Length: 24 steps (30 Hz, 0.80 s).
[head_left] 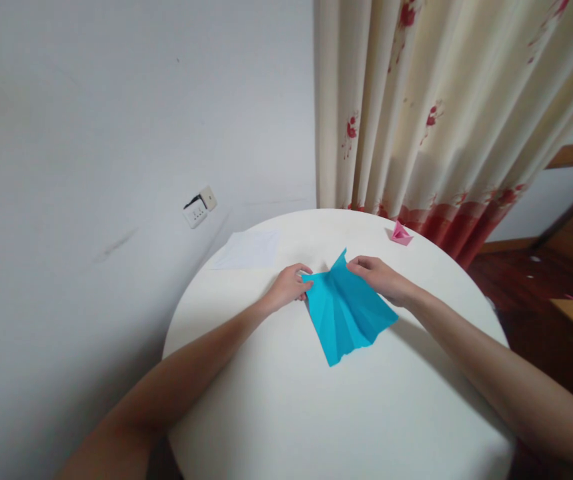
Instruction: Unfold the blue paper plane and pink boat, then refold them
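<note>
**Both hands at the far edge of the blue sheet**

A creased blue paper (347,310) lies flat near the middle of the round white counter (286,413), its fold lines fanning from the far edge down toward the person. Its long axis runs from the far peak toward the near corner, tilted a little leftward. The left hand (290,285) pinches the far-left corner, fingers closed on the paper edge; the right hand (377,275) has its grip closed on the far edge beside the raised peak — though from this angle the fingertips are small, so how firmly it pinches is hard to tell. The sheet extends from both grips toward the body, so both hands are at its far end, about equally near.

A white sheet (249,250) lies well apart to the far left; a small pink folded piece (400,233) sits by the curtain (441,100).
</note>
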Tool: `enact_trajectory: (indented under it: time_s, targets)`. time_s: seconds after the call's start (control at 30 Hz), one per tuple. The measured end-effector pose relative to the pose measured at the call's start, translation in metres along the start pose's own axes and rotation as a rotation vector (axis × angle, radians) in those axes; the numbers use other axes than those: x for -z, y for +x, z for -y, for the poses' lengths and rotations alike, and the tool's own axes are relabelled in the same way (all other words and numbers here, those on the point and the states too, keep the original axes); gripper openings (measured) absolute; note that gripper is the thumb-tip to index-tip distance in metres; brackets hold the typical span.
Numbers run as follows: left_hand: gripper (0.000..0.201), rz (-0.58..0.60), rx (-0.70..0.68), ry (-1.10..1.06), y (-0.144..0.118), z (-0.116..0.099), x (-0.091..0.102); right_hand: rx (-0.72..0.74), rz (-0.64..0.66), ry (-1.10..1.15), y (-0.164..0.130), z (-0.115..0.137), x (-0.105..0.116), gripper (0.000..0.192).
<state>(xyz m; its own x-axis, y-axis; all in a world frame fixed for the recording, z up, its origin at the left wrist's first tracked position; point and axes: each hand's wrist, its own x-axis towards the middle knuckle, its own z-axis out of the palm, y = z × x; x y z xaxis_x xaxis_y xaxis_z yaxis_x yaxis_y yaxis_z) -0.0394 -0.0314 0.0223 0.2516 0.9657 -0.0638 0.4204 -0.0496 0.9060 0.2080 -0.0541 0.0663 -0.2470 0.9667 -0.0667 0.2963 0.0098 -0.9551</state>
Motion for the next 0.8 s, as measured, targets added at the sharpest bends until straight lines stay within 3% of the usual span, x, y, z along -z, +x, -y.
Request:
enact_trajectory:
  time_s: [0.17,0.27,0.5,0.6,0.67,0.73,0.8]
  targets:
    - [0.031,-0.008,0.003,-0.040,0.000,0.001,0.000,-0.080,-0.006,0.143,-0.002,0.006,-0.002,0.040]
    - [0.036,-0.001,0.037,-0.090,0.001,0.002,0.000,0.005,0.053,0.174,-0.002,0.003,-0.008,0.041]
    - [0.034,0.065,0.123,-0.261,0.003,0.002,0.009,0.335,0.232,-0.267,0.000,-0.023,-0.037,0.039]
    - [0.033,0.015,0.177,-0.152,0.007,0.003,0.017,0.457,0.293,-0.442,-0.002,-0.034,-0.052,0.037]
    - [0.035,-0.145,0.077,0.066,0.008,0.001,0.021,0.505,0.325,-0.553,-0.005,-0.038,-0.059,0.040]
    - [0.036,-0.315,-0.164,0.300,0.006,-0.002,0.020,0.536,0.347,-0.634,-0.009,-0.040,-0.063,0.043]
    - [0.038,-0.349,-0.412,0.454,0.002,-0.006,0.013,0.562,0.356,-0.683,-0.011,-0.040,-0.065,0.047]
